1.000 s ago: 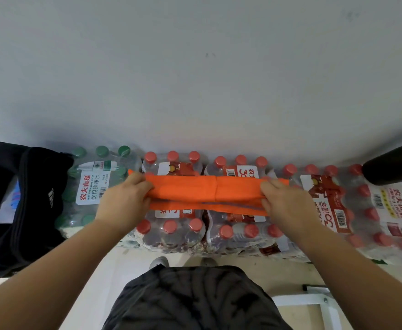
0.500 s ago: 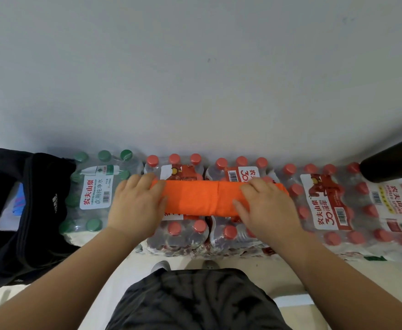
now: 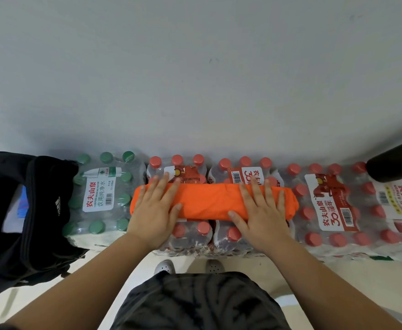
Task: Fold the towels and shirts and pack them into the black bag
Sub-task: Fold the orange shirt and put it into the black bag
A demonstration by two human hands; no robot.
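At the left edge of the frame, the black bag (image 3: 40, 210) stands beside the green-capped pack (image 3: 100, 194). Your left hand (image 3: 154, 210) no longer pinches the folded orange cloth (image 3: 209, 201). It now lies flat on the cloth's left end, fingers straight. Your right hand (image 3: 262, 210) presses the right end the same way, atop the red-capped bottle packs (image 3: 202, 234) at mid-frame.

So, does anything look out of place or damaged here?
Nothing is spilled or damaged. One odd thing: the orange cloth lies not on a table but across shrink-wrapped packs of red-capped bottles, an uneven surface. The left hand and right hand press it flat. The black bag is open at the left.
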